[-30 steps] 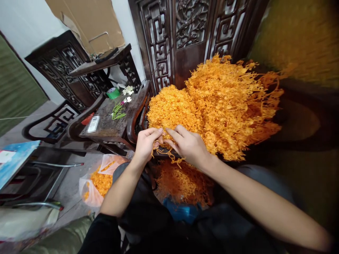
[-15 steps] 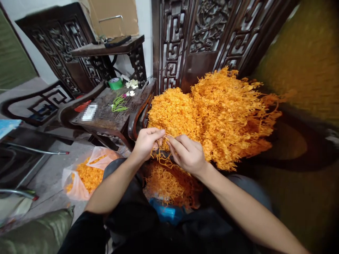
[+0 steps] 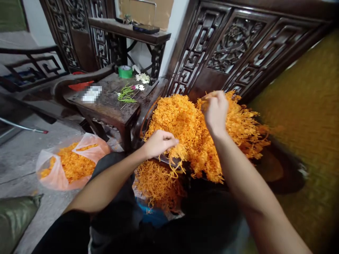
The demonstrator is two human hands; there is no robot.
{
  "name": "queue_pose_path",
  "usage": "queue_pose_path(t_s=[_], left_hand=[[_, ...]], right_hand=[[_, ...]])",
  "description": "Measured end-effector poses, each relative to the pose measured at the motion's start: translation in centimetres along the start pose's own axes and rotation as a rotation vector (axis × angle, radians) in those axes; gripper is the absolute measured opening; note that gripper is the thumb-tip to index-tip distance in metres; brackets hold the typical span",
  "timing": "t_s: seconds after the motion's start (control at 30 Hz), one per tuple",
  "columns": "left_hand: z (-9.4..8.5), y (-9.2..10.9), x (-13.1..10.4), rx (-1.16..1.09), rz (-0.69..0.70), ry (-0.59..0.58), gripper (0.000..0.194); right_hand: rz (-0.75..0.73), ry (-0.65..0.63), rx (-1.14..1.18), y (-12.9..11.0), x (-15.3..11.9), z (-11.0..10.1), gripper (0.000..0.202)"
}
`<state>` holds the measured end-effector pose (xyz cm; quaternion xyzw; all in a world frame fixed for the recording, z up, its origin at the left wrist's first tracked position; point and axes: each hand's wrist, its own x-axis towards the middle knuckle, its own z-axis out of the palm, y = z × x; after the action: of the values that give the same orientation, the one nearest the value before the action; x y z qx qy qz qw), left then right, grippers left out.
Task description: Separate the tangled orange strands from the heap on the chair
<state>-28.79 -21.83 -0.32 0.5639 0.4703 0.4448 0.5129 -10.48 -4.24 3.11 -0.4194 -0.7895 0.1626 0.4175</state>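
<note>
Fingers of left hand pinch a tuft of orange strands at the heap's near edge; right hand grips strands atop it. Plastic bag lies on the floor.

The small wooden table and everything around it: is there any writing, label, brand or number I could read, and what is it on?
No text can be read anywhere.
White packet on the wooden table: its face is blurred out, nothing legible.
Green tape roll: no print visible.
Dark flat device on the shelf: no lettering to be seen.
Plastic bag of orange strands: plain, no label.
</note>
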Motion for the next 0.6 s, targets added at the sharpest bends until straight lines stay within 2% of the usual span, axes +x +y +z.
queue_pose_path(t_s=[0.03, 0.1, 0.23, 0.3, 0.37, 0.43, 0.5, 0.6], left_hand=[[0.1, -0.3, 0.1, 0.035, -0.008, -0.016, 0.035], [0.2, -1.1, 0.3, 0.095, -0.011, -0.04, 0.034], [0.4, -1.7, 0.7, 0.173, -0.004, -0.073, 0.035], [0.3, -1.7, 0.7, 0.204, -0.003, -0.095, 0.036], [0.3, -1.7, 0.8, 0.214, -0.011, -0.104, 0.036], [0.3, -1.9, 0.9, 0.168, -0.038, -0.117, 0.033], [0.4, -2.2, 1.1, 0.078, -0.083, -0.151, 0.028], [0.7, -2.6, 1.3, 0.004, -0.145, -0.18, 0.024]], right_hand=[[0.007, 0.07, -0.157, 0.6, 1.8, 1.2, 0.044], [-0.031, 0.03, -0.386, 1.4, 4.2, 3.7, 0.04], [-0.187, -0.351, -0.647, 3.3, 5.6, 7.7, 0.051], [-0.222, -0.474, -0.724, 4.5, 5.8, 8.8, 0.059], [-0.168, -0.556, -0.745, 5.6, 6.0, 9.1, 0.069], [-0.081, -0.585, -0.723, 6.4, 6.4, 8.8, 0.076], [-0.057, -0.526, -0.688, 6.9, 6.8, 7.9, 0.074], [-0.115, -0.362, -0.634, 7.4, 7.6, 6.0, 0.076]])
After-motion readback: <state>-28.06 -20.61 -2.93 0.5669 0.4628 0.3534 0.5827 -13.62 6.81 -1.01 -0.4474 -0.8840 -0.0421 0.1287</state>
